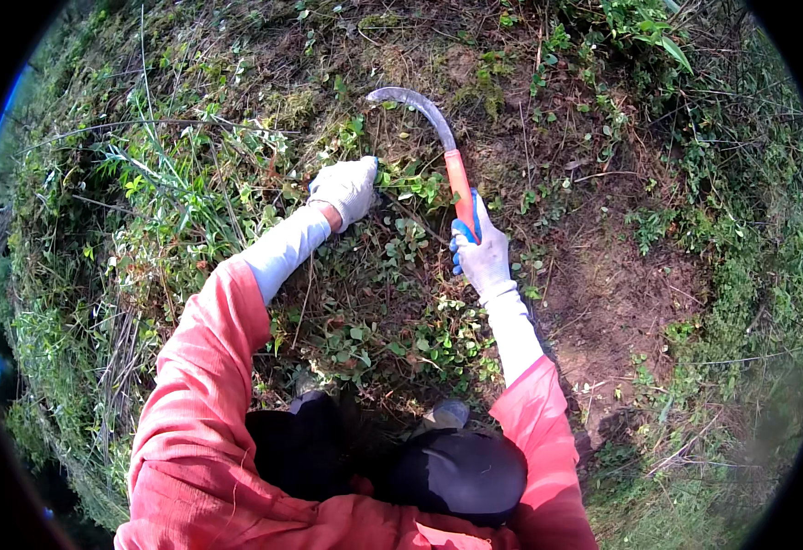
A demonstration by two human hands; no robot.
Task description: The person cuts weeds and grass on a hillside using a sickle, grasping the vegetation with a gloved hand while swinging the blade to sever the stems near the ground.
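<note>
My right hand (484, 251), in a white knit glove with blue-coated fingers, is wrapped round the orange handle of a sickle (459, 180). Its curved grey blade (429, 110) arcs up and to the left, just above the ground, with the tip beyond my left hand. My left hand (347, 191), gloved the same way, is closed in a fist among low weeds. Leafy green stems (415, 184) come out beside its thumb side, between the two hands; its fingertips are hidden underneath.
Bare brown soil (607, 295) lies to the right. Taller grass and weeds (167, 179) grow at the left, with a long dry stalk (188, 122) across them. Low leafy plants (353, 344) cover the ground before my shoes (448, 414). Dense greenery (752, 275) edges the right side.
</note>
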